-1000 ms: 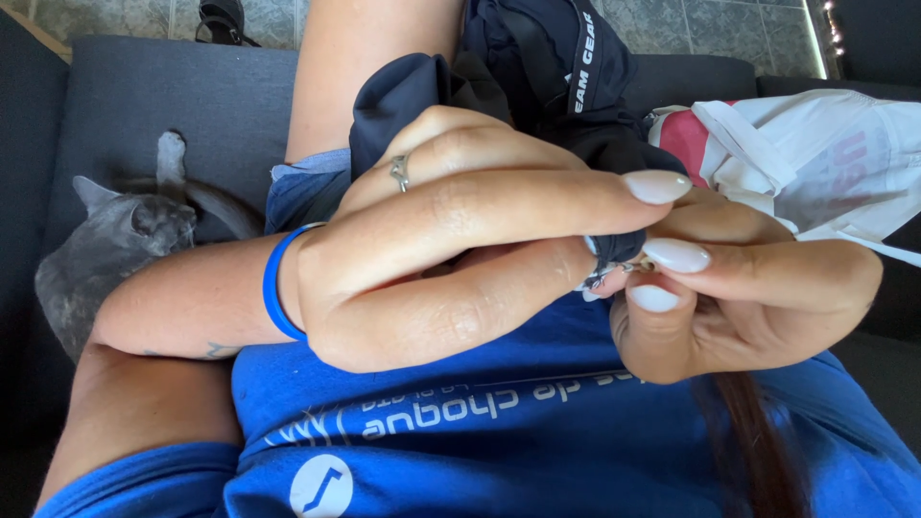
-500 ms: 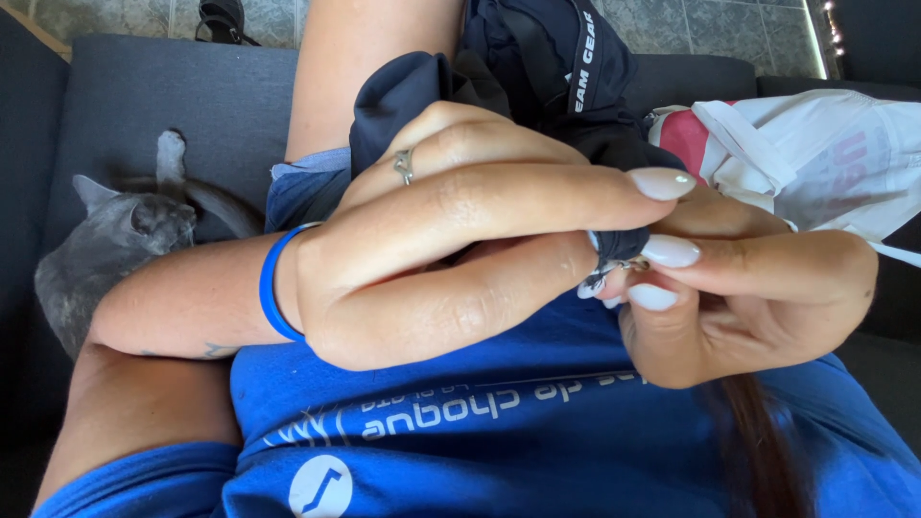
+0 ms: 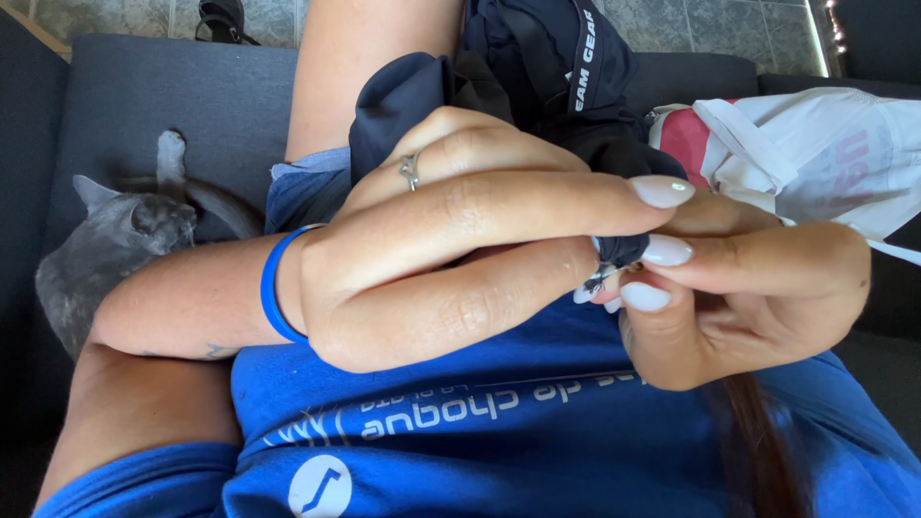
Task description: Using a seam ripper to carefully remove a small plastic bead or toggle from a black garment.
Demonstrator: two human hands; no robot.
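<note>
Close under the camera, my left hand (image 3: 451,259) and my right hand (image 3: 748,297) meet fingertip to fingertip. Both pinch a small fold of a dark navy garment (image 3: 537,86) that lies bunched on my lap and thigh. The pinched bit (image 3: 619,251) sits between my left thumb and forefinger and my right thumb and forefinger. Something small and pale shows just below that pinch; I cannot tell what it is. My left hand wears a ring and a blue wristband (image 3: 273,297).
A grey cat (image 3: 106,254) lies on the dark sofa (image 3: 144,86) at my left elbow. A white and pink bag (image 3: 815,153) rests on the sofa to the right. A tiled floor with a dark sandal (image 3: 225,17) shows beyond.
My hands stay pinched on the fabric; the right fingers have shifted slightly at the pinch. The cat and bag have not moved.
</note>
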